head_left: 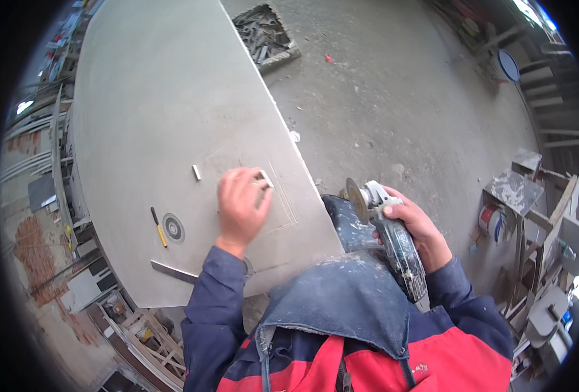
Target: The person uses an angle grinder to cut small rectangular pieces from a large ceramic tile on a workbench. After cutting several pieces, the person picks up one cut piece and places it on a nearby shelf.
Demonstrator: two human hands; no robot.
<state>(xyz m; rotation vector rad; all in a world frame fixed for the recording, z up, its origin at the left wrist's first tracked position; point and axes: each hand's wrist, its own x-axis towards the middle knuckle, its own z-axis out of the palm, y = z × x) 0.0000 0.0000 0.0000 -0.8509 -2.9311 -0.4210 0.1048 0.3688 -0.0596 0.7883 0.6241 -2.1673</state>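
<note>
My left hand point(240, 206) is over a large pale slab point(158, 98), thumb and fingers closed on a small pale strip point(267, 179). At the slab's right side, my right hand point(423, 228) grips an angle grinder point(399, 251). Its cutting disc point(356, 199) points away from me, beyond the slab's edge; whether it spins cannot be told. Another short pale strip point(196, 172) lies on the slab, left of my left hand. Nearer me on the slab are a loose round disc point(173, 228), a yellow-and-black pen-like tool point(160, 227) and a flat dark bar point(173, 272).
Scrap pieces fill a container point(292, 52) on the floor past the slab's far right edge. Racks with offcuts and a paint-spattered box point(515, 189) stand at the right. Wooden frames point(149, 336) and stacked boards line the left. A dusty apron point(341, 291) covers my front.
</note>
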